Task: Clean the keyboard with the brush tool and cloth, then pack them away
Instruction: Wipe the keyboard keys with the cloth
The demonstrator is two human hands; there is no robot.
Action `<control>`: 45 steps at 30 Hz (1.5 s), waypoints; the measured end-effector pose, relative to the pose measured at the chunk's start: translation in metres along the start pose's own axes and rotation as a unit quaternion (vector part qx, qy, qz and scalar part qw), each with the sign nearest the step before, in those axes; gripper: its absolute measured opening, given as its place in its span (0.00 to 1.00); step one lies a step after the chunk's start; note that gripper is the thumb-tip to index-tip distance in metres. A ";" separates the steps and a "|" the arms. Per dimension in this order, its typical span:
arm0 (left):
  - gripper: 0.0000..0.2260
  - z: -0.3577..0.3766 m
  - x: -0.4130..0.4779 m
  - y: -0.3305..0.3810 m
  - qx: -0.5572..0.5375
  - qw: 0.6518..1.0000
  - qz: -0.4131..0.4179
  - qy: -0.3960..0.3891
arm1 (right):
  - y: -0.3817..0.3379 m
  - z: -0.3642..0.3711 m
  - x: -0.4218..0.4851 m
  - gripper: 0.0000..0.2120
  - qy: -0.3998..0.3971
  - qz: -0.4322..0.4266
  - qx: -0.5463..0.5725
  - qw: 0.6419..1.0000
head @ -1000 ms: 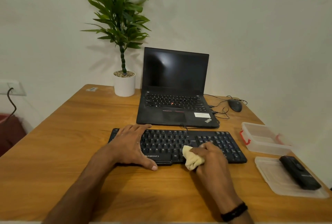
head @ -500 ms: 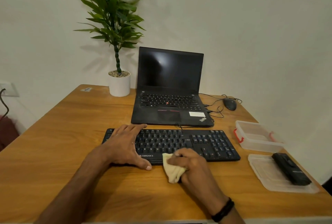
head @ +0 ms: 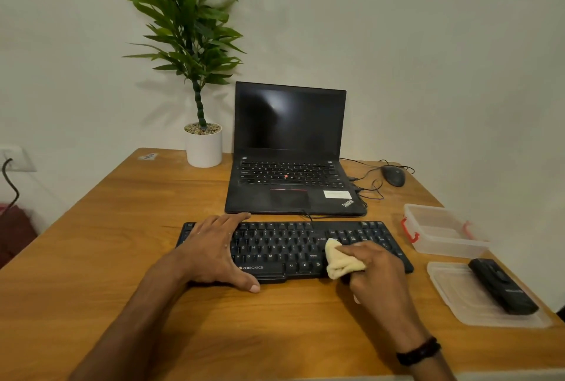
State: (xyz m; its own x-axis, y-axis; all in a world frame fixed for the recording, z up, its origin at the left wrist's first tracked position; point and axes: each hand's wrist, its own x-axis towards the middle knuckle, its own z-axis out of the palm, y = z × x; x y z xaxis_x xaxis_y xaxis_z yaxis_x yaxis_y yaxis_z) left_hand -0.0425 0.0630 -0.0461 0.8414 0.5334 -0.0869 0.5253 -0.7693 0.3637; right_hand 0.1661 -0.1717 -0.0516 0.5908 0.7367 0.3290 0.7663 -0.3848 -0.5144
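The right hand [head: 374,270] has the soft, floppy cloth [head: 342,259] bunched in curled fingers, left hand [head: 218,250] flat on the keyboard [head: 293,250].

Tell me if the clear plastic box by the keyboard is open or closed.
Open. The box is uncovered; its lid lies flat beside it, with the black brush tool resting on it.

"ZEBRONICS" is printed in white on the front edge of the flat black plastic keyboard [head: 284,246]. "ThinkPad" is read on the open black laptop [head: 290,195] palm rest. The white sticker [head: 337,194] beside it is illegible.
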 end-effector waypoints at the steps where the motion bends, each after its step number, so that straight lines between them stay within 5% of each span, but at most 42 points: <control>1: 0.64 0.001 0.000 0.000 0.000 1.000 0.000 0.000 | -0.005 0.006 0.004 0.22 0.021 0.023 -0.006 0.999; 5: 0.65 0.004 0.002 -0.001 0.000 1.000 0.001 -0.002 | -0.031 0.025 0.023 0.18 0.029 0.063 -0.053 0.996; 11: 0.65 0.005 0.002 -0.007 -0.012 1.000 -0.003 0.005 | -0.048 0.030 0.024 0.16 -0.130 -0.125 -0.014 0.983; 17: 0.65 0.007 0.004 -0.002 -0.013 1.000 0.004 0.004 | -0.028 0.019 0.036 0.18 -0.001 -0.010 -0.105 0.994; 23: 0.64 0.003 0.000 -0.002 -0.011 1.000 0.002 0.009 | -0.030 0.010 0.034 0.16 -0.181 -0.144 0.010 0.973; 27: 0.65 0.003 0.003 0.001 -0.012 1.000 0.002 0.002 | -0.013 0.005 0.050 0.18 -0.067 -0.065 -0.077 0.993; 32: 0.66 0.003 0.000 -0.006 -0.025 1.000 -0.010 -0.001 | -0.032 0.026 0.039 0.17 -0.197 -0.177 0.037 0.964; 38: 0.66 0.005 0.004 -0.007 -0.043 0.999 -0.006 0.006 | -0.026 0.034 0.077 0.16 -0.104 -0.093 -0.039 0.989; 45: 0.69 0.002 0.002 -0.004 -0.048 0.999 -0.003 0.009 | -0.088 0.073 0.085 0.11 -0.133 -0.184 0.017 0.974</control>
State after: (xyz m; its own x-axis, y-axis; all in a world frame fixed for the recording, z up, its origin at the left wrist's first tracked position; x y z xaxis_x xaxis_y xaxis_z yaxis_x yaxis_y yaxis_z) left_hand -0.0421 0.0662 -0.0498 0.8358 0.5443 -0.0726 0.5143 -0.7296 0.4507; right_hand 0.1309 -0.0349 -0.0361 0.1873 0.9410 0.2820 0.9027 -0.0517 -0.4271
